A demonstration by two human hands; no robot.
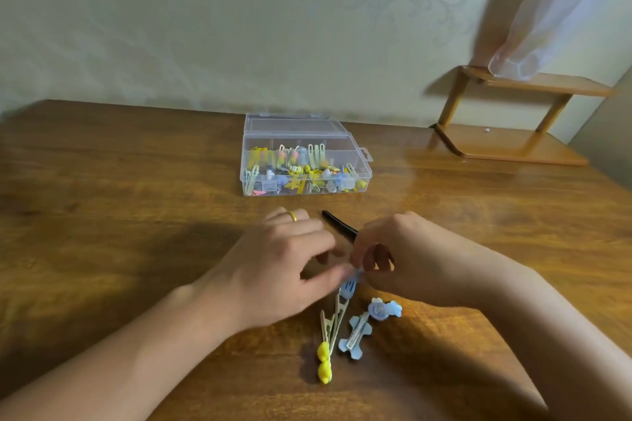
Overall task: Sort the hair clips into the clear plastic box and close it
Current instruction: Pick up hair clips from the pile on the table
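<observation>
The clear plastic box (365, 170) stands open at mid-table, its lid folded back, with several coloured hair clips inside. Closer to me, loose clips lie on the wood: two with yellow ends (324, 366), a blue bone-shaped one (355, 338) and a blue round one (384, 308). My right hand (403, 253) pinches a small blue clip (349, 284) at its fingertips. My left hand (284, 267), with a gold ring, hovers beside it, fingers extended toward the same clip; it is blurred. A black clip (337, 220) pokes out from behind my right hand.
The wooden table (119, 198) runs to a pale wall behind. A small wooden two-tier rack (513, 120) stands at the back right, with a translucent plastic bag (554, 14) hanging above it.
</observation>
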